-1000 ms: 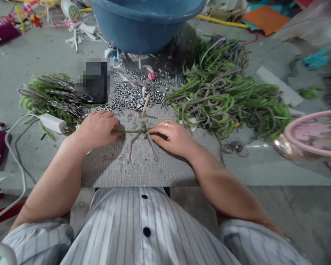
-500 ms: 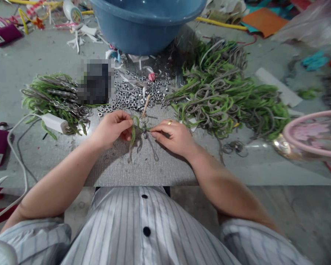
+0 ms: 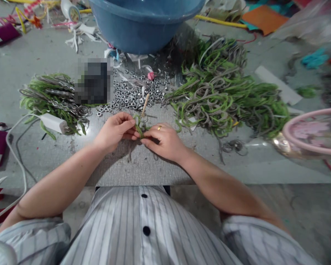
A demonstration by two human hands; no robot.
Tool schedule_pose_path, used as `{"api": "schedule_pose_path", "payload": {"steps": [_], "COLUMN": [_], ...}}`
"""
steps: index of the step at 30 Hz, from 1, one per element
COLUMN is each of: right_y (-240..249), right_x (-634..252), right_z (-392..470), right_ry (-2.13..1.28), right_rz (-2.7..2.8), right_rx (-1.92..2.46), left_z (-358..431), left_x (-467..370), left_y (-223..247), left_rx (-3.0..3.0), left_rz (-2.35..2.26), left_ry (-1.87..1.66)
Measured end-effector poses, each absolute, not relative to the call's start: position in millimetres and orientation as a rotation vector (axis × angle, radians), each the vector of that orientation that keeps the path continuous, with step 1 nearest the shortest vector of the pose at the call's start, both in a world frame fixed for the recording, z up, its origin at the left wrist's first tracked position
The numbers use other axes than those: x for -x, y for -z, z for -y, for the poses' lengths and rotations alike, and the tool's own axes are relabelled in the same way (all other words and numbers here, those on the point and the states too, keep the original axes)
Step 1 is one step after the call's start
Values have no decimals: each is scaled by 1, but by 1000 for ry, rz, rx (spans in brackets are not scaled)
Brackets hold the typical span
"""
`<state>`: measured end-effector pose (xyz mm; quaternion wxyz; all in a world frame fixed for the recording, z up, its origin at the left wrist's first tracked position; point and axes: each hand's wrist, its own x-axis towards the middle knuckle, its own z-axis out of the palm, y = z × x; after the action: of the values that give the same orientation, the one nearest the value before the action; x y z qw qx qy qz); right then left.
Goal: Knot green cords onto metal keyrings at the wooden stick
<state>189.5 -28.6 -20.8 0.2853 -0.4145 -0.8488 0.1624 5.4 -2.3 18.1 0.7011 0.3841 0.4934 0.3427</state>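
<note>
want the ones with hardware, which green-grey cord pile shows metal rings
The smaller cord pile, left of the left hand: metal rings show at its right end. The larger cord pile, right of the right hand, shows none.

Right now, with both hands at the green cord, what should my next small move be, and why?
I'd probably steady the cord with the right hand and gently draw the slack out with the left hand: the green cord bends in a loose loop at the left hand, and the right hand's fingers appear to meet its lower part.
</note>
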Motion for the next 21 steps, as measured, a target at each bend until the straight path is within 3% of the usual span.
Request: {"api": "schedule_pose_path", "payload": {"steps": [13,18,21], "right_y": [21,20,19], "right_x": [-196,-197,-198], "right_z": [23,23,22], "right_ry": [-468,-547,-588], "right_rz": [2201,2178,2186], "right_rx": [1092,1099,1094], "left_z": [3,12,17], "left_x": [2,8,9], "left_y": [-13,-9,-7], "left_rx": [-1068,-1823,-2293], "left_rz": [-1111,-1118,-855], "left_ry": [-783,-1040,-888]}}
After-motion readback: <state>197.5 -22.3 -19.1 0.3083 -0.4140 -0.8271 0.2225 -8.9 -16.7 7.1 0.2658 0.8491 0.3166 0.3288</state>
